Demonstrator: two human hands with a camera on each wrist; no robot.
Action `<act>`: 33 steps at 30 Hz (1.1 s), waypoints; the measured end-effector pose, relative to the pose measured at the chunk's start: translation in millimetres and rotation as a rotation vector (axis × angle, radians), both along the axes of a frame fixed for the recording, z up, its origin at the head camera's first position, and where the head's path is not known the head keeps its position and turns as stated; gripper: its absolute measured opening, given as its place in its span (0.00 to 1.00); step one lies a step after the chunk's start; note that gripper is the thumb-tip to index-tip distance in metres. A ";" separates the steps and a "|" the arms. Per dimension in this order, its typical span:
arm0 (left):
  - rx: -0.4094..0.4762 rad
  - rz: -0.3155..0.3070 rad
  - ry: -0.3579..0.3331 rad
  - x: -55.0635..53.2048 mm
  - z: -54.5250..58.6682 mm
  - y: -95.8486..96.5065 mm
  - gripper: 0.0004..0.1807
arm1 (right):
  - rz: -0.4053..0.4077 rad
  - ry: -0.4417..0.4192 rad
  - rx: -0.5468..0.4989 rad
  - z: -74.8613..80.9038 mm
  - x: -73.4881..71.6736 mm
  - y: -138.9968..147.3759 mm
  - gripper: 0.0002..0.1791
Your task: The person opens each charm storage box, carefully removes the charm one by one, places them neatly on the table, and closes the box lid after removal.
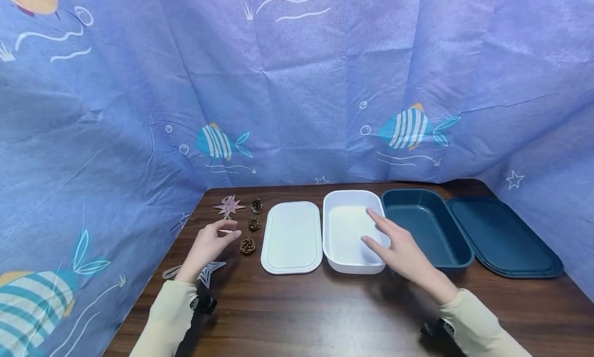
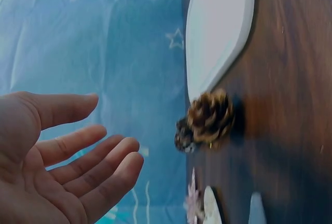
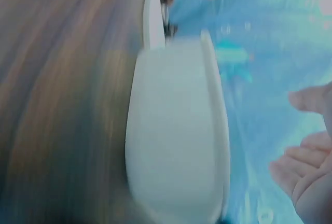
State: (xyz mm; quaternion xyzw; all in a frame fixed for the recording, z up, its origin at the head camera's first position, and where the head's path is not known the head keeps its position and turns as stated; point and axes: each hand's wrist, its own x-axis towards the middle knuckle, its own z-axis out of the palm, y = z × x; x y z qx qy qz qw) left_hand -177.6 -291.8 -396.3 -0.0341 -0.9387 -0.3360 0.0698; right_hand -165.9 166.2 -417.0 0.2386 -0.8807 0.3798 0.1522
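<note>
My left hand [image 1: 210, 244] hovers at the left of the table with relaxed, slightly bent fingers, holding nothing. Beside its fingertips stand a brown pine cone [image 1: 248, 245], another pine cone [image 1: 254, 223] and a smaller pine cone [image 1: 257, 205]. A pink glitter star [image 1: 229, 206] lies beyond the hand; a silver star ornament [image 1: 209, 274] lies near the wrist. A pale flat piece [image 2: 211, 206] is partly hidden by the hand in the head view. My right hand [image 1: 402, 249], fingers spread and empty, is held over the right side of a white box [image 1: 348, 233].
A white lid [image 1: 292, 238] lies flat between the pine cones and the white box. Right of that box stand a dark blue box [image 1: 419, 217] and a dark blue lid [image 1: 506, 238]. A blue fish-print curtain [image 1: 297, 88] hangs behind the wooden table [image 1: 297, 315].
</note>
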 end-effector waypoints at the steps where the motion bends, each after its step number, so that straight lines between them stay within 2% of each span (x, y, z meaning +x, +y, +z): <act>1: 0.003 -0.005 0.002 0.6 -0.8 3.5 0.22 | 0.009 0.002 -0.022 0.0 1.5 -7.1 0.37; 6: 0.027 -0.036 0.010 3.2 -5.6 20.9 0.23 | 0.081 -0.018 -0.135 -2.0 7.9 -42.9 0.36; 9: 0.043 -0.046 0.012 3.3 -10.5 29.6 0.24 | 0.112 -0.028 -0.156 -6.1 10.6 -62.5 0.37; 12: 0.058 -0.038 0.002 2.6 -16.8 36.4 0.24 | 0.123 -0.046 -0.146 -11.0 13.4 -80.3 0.38; 20: 0.097 -0.011 -0.050 3.9 -31.3 46.6 0.25 | 0.172 -0.190 -0.149 -22.6 22.9 -113.5 0.40; 26: 0.094 -0.035 -0.060 4.3 -41.2 51.2 0.25 | 0.184 -0.255 -0.099 -30.0 28.0 -130.4 0.42; 33: 0.093 -0.054 -0.107 2.0 -46.7 56.0 0.26 | 0.220 -0.353 -0.042 -40.7 24.8 -142.3 0.49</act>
